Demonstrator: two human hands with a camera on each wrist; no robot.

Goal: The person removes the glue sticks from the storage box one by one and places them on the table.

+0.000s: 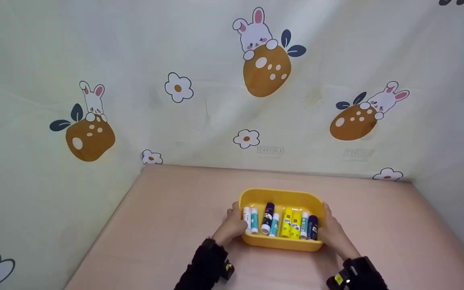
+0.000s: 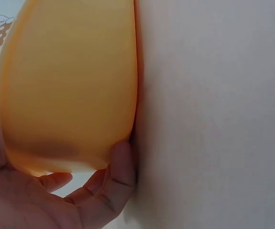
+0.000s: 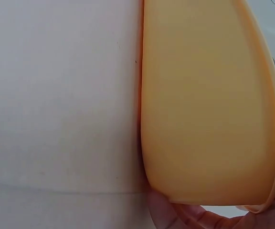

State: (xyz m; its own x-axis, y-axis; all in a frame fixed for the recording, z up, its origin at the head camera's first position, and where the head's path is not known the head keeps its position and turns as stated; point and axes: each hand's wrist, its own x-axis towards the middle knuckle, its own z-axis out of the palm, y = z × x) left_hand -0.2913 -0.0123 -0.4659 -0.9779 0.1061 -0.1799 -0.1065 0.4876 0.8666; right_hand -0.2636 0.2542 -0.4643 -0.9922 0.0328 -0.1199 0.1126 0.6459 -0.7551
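Note:
A yellow plastic bin (image 1: pixel 280 243) is held between both hands, low over the table or on it. My left hand (image 1: pixel 232 224) grips its left end, and my right hand (image 1: pixel 332 233) grips the right end. Inside lie several glue sticks in a row: yellow ones (image 1: pixel 286 222), dark purple ones (image 1: pixel 268 217) and white-and-teal ones (image 1: pixel 255 221). In the left wrist view the left fingers (image 2: pixel 122 167) curl under the bin's wall (image 2: pixel 70 81). The right wrist view has the right hand's fingertips (image 3: pixel 162 210) at the bottom edge of the bin (image 3: pixel 204 105).
The pinkish tabletop (image 1: pixel 167 225) spreads around the bin. Behind it and along both sides stands a pale wall covering (image 1: pixel 208 117) printed with rabbits, orange fruit and flowers. Dark bands with small devices sit on both wrists.

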